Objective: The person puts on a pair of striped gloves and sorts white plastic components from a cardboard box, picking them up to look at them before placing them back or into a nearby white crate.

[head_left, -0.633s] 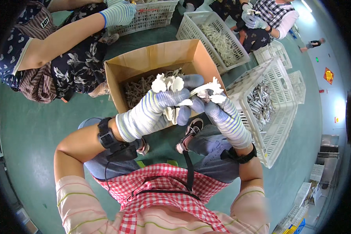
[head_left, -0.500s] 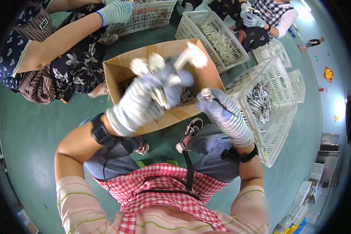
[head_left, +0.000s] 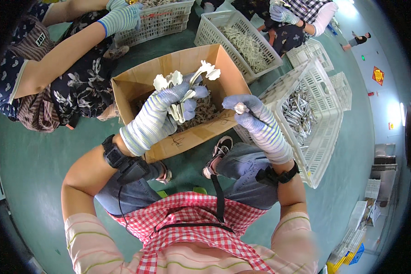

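My left hand, in a striped knit glove, is closed round several white plastic pieces with scalloped, petal-like ends. One of them, with a curved stem, sticks out to the right past the fingertips. My right hand, gloved alike, pinches a small pale, shiny piece between thumb and fingers; its kind is too small to make out. Both hands are over the near side of an open cardboard box. Inside the box lies a heap of thin greyish parts, partly hidden by my left hand.
At the right, a white plastic crate holds shiny silver metal rods. Another crate, with pale parts, stands behind the box. Co-workers sit at left and far right; a further crate is near the left one.
My left hand has slowed from a blur, and the white pieces in it now show sharply. My right hand has shifted slightly left, still pinching the small piece. The whole view has shifted a little.
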`<control>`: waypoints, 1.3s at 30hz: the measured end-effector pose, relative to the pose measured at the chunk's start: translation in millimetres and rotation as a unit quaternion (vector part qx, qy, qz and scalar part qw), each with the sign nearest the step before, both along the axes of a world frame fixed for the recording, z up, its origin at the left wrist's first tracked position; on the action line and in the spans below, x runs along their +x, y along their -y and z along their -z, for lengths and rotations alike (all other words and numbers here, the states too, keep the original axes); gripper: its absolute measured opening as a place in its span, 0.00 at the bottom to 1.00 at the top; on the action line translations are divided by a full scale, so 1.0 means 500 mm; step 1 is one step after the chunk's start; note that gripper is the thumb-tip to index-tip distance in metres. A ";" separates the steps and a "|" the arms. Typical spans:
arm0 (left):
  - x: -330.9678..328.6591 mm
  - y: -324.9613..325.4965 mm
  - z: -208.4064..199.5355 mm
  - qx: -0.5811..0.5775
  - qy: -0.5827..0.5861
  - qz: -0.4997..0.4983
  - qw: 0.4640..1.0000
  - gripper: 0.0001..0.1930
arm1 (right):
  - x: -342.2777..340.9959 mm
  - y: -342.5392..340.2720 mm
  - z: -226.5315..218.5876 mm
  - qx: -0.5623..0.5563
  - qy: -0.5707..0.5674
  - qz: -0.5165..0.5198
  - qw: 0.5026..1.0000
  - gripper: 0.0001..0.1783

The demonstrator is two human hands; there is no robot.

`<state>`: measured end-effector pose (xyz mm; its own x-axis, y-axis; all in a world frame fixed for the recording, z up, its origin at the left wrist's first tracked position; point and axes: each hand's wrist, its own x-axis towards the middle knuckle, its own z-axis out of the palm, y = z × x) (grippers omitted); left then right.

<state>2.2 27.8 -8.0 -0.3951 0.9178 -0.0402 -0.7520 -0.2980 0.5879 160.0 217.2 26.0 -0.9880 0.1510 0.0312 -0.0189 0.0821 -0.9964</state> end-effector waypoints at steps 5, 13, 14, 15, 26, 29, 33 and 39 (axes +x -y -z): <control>0.004 0.003 0.020 0.009 0.022 -0.007 1.000 0.21 | -0.016 -0.034 0.060 -0.174 -0.032 0.116 0.977 0.16; 0.008 -0.023 0.021 -0.126 -0.045 0.003 0.991 0.24 | 0.036 -0.310 0.131 -0.546 -0.061 0.371 0.749 0.14; 0.009 -0.022 0.021 -0.132 -0.047 0.000 0.990 0.24 | 0.042 -0.323 0.128 -0.585 -0.064 0.448 0.673 0.15; 0.010 -0.021 0.021 -0.125 -0.054 0.004 0.991 0.24 | 0.051 -0.327 0.128 -0.583 -0.073 0.447 0.674 0.15; 0.016 -0.016 0.078 -0.151 0.011 0.051 0.987 0.15 | 0.006 -0.155 0.090 -0.479 -0.037 0.256 0.839 0.26; 0.023 -0.017 0.081 -0.173 -0.019 0.050 0.983 0.15 | -0.010 -0.133 0.095 -0.422 0.002 0.205 0.883 0.26; 0.021 -0.024 0.083 -0.193 -0.065 0.061 0.977 0.18 | -0.018 -0.086 0.133 -0.103 0.042 0.081 0.991 0.24; 0.012 -0.033 0.095 -0.190 -0.109 0.048 0.975 0.17 | -0.030 -0.052 0.126 -0.021 0.134 -0.077 0.988 0.23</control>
<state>8.4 44.2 -55.2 -0.3453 0.8862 -0.3090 -0.6103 0.0381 0.7913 145.0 243.2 -37.2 -0.9715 -0.0066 -0.2369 0.2362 0.0572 -0.9700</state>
